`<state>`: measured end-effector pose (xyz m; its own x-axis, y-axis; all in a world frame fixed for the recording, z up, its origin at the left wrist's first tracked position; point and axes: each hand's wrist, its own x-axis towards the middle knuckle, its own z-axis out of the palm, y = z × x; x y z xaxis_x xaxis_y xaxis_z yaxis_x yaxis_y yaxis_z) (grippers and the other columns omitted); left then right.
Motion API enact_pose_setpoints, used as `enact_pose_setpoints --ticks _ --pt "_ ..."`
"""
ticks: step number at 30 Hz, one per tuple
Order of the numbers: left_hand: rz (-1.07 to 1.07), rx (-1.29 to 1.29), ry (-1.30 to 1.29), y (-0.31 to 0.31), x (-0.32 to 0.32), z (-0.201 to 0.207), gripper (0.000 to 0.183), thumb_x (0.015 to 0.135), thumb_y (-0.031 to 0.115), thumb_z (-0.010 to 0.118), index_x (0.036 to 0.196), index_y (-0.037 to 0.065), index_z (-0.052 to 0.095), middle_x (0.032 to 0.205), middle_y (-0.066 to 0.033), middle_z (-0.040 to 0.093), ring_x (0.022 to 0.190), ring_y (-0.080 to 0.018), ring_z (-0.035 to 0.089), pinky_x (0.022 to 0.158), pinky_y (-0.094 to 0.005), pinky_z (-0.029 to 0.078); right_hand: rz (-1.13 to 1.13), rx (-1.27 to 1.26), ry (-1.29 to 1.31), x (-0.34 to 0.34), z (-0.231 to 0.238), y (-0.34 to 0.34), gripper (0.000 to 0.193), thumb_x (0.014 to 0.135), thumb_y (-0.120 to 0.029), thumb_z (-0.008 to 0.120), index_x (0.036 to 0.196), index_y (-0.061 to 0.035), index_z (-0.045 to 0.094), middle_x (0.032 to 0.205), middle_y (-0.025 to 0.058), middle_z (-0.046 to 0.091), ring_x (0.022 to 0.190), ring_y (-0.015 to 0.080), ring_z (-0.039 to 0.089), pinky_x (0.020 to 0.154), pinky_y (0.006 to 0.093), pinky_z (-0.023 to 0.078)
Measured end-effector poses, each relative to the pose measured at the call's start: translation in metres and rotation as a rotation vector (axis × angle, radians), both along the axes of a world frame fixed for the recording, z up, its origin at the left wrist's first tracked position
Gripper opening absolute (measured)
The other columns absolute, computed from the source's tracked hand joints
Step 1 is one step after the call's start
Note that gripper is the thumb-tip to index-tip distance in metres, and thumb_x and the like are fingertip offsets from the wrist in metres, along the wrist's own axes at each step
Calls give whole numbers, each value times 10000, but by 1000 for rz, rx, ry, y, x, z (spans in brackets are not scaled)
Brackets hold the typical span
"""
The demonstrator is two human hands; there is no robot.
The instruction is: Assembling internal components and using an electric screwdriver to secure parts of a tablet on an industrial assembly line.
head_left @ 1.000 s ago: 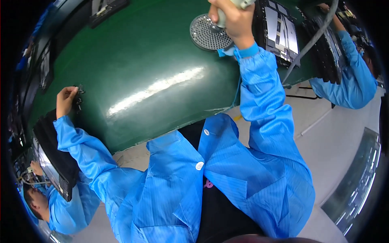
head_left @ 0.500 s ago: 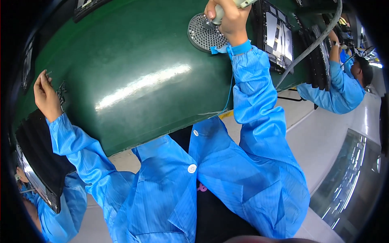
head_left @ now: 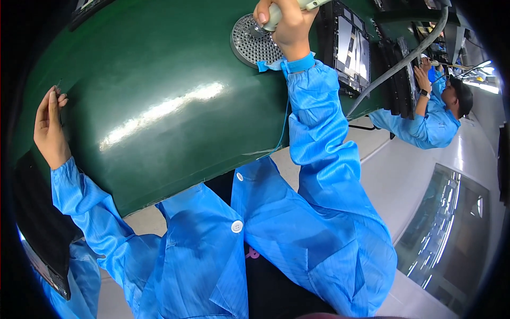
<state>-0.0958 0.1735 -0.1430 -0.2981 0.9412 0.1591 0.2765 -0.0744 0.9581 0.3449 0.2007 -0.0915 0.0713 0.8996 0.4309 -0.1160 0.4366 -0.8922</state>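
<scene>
My right hand [head_left: 289, 29] is wrapped round a pale powered screwdriver [head_left: 275, 16] at the top of the picture. The tool's metal nose meets a round grey dish [head_left: 247, 48] full of small holes; whether it touches a screw there is too small to tell. Out at the left edge of the green table, my left hand [head_left: 50, 125] has thumb and fingers pinched together. A thin dark tip shows at its fingertips, too small to name. A blue strap [head_left: 300, 64] circles my right wrist, its cord hanging down past the table edge.
Flat black-framed panels [head_left: 350, 50] stand right of the dish, with a stack of dark frames [head_left: 401, 80] beyond. A thick grey cable [head_left: 396, 69] crosses there. A co-worker in blue [head_left: 430, 125] works at far right. A black panel [head_left: 40, 207] lies at lower left beside another blue sleeve [head_left: 85, 271].
The whole view has shifted a little. My left hand has turned and its fingers point more upward; small dark pieces seen beside it earlier are now hidden. The screwdriver stays at the dish.
</scene>
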Motion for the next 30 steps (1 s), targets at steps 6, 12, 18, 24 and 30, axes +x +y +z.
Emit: enact_pose_setpoints --ticks 6,12,18,24,30 --pt "-39 37 33 1 10 5 315 995 138 606 1249 -47 619 1157 -116 678 1006 -147 660 996 -271 485 -18 25 -41 3 7 -1 138 905 -41 532 877 65 616 547 58 524 419 122 475 412 243 389" --pt "-18 12 142 0 1 -4 281 992 172 617 1206 -4 662 1141 -99 692 1018 -136 655 939 -262 493 -40 30 12 2 -1 0 126 904 -26 538 851 54 620 540 52 522 416 120 477 407 242 381" --pt "365 136 1067 -10 -83 -13 266 965 263 615 1147 102 722 1115 -106 715 1037 -268 678 894 -366 519 -9 50 -31 3 -7 4 109 927 -35 554 924 49 622 623 65 587 451 100 511 411 227 384" --pt "439 34 1046 -14 -102 -26 265 930 271 628 1109 106 733 1077 -118 719 1003 -280 682 876 -390 521 -22 121 21 7 -17 10 158 920 -12 596 1074 27 599 782 72 652 477 83 530 429 226 409" --pt "468 42 1046 -14 -95 -21 288 910 325 644 1078 114 745 1078 -138 703 1024 -309 659 893 -412 513 -59 21 126 -1 -2 0 87 916 -35 609 994 3 619 691 49 621 453 83 519 411 225 381"
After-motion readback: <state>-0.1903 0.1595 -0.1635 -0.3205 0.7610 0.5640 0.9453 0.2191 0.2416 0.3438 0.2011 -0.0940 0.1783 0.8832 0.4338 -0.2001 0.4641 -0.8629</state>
